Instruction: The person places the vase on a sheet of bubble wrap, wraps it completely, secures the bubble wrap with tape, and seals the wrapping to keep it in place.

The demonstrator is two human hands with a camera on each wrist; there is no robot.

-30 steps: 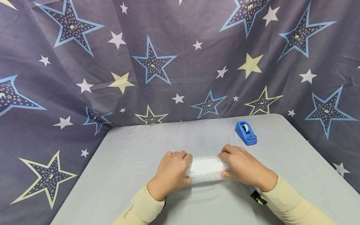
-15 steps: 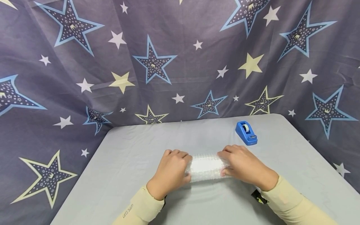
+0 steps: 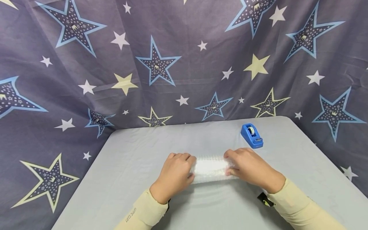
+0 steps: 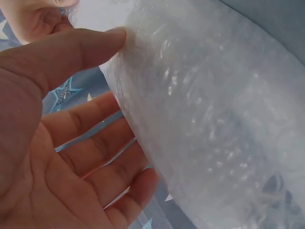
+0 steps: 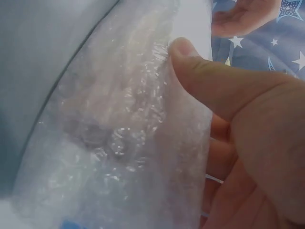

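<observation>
A roll of clear bubble wrap [image 3: 211, 169] lies crosswise over the table between my hands, with a plain white patch on its upper face. My left hand [image 3: 174, 172] grips its left end, the thumb on the near side and the fingers over the far side. At the other end my right hand [image 3: 251, 167] holds it in a similar way. In the left wrist view the thumb presses the edge of the bubble wrap [image 4: 205, 109], fingers behind it. The right wrist view shows the right thumb on the wrinkled bubble wrap [image 5: 124, 114]. Whatever the roll encloses is hidden.
A blue tape dispenser [image 3: 251, 135] with a roll of tape stands toward the back right of the grey-covered table [image 3: 143, 143]. A dark curtain [image 3: 184, 80] with a star print hangs behind the table and at its sides.
The near edge of the bubble wrap roll has shifted slightly away from me, as if turned a little. The right fingers have moved slightly on it. The tape dispenser stays put.
</observation>
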